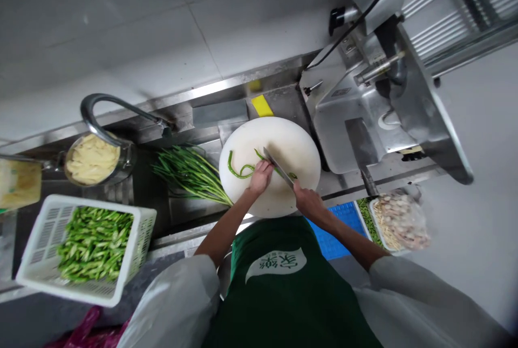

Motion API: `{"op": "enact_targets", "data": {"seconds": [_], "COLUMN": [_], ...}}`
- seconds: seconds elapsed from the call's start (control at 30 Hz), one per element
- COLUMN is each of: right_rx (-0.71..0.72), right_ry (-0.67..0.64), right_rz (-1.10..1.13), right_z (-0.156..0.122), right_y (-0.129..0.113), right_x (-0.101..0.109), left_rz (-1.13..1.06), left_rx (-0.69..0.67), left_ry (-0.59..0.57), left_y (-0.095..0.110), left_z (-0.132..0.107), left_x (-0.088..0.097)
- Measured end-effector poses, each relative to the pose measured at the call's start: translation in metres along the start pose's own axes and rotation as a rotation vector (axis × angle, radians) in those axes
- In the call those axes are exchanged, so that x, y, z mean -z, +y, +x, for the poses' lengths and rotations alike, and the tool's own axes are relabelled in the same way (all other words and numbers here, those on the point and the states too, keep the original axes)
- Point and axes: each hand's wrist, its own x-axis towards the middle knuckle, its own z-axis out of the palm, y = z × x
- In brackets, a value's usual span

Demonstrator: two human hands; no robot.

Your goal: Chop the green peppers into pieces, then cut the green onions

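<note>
A round white cutting board (pixel 297 137) lies in front of me, with long, thin green chili peppers (pixel 231 163) on it, some curled. My left hand (pixel 261 176) is closed over a pepper near the board's middle, its fingers pressed together close to the blade. My right hand (pixel 309 202) is wrapped round the handle of a kitchen knife (pixel 279 166). The blade slants up and to the left across the board, beside my left fingers. A small piece of cut green pepper (pixel 292 175) lies by the blade near my right hand.
Left are spring onions (pixel 194 172), a faucet (pixel 91 113), a pot of pale slices (pixel 93 159) and a white basket (pixel 140 229) of cut green vegetables. Right stands a metal slicer (pixel 424 105), with a cleaver (pixel 362 145) on it. A yellow block (pixel 262 106) sits behind the board.
</note>
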Motion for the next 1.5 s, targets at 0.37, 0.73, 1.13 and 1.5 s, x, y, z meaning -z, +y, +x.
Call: {"op": "enact_targets", "data": {"seconds": [0.37,0.73,1.13,1.5], "right_rx": [-0.033,-0.017,0.008,0.057], "right_ry": [-0.025,0.011,-0.084,-0.007], "right_rz": [0.106,0.108,0.038,0.015], "right_z": [-0.02,-0.015,-0.044,0.003], "right_y": [0.044,0.039,0.022,0.019], "right_x": [0.001,-0.003,0.006,0.001], "left_rz": [0.039,0.0,0.027,0.027], "left_rx": [0.046,0.053,0.117,0.085], "left_ry": [0.041,-0.004,0.001,0.058], "left_y": [0.01,0.005,0.013,0.016], "left_z": [-0.004,0.006,-0.022,-0.027], "left_x": [-0.002,-0.009,-0.021,-0.014]}}
